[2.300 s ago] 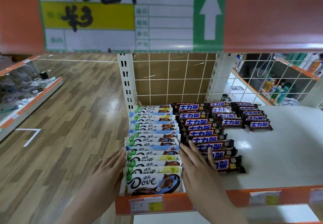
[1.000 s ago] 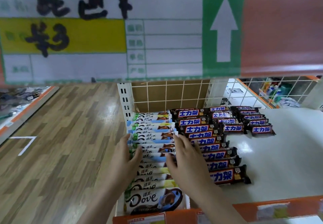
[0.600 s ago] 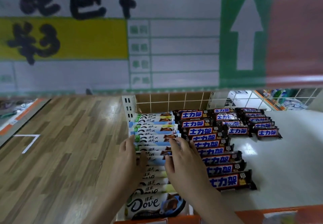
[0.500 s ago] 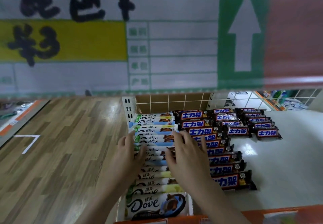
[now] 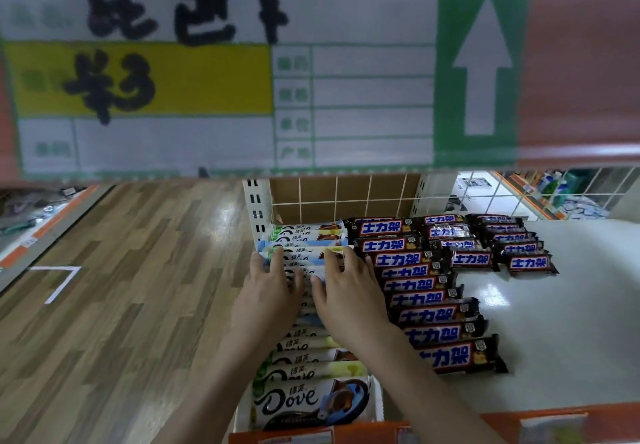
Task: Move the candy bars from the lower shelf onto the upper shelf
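Dove chocolate bars stand packed in a row along the left edge of a white lower shelf, both hands on them.

The left hand and right hand lie side by side on the middle of the row, fingers extended and spread, fingertips pressing the wrapper tops; whether any bar is pinched cannot be told. Just right of the row, dark Snickers bars overlap in a column, with two shorter columns toward the back edge. Overhead, the upper shelf's orange front edge carries a large price label with a green arrow panel. A wire grid backs the shelf.
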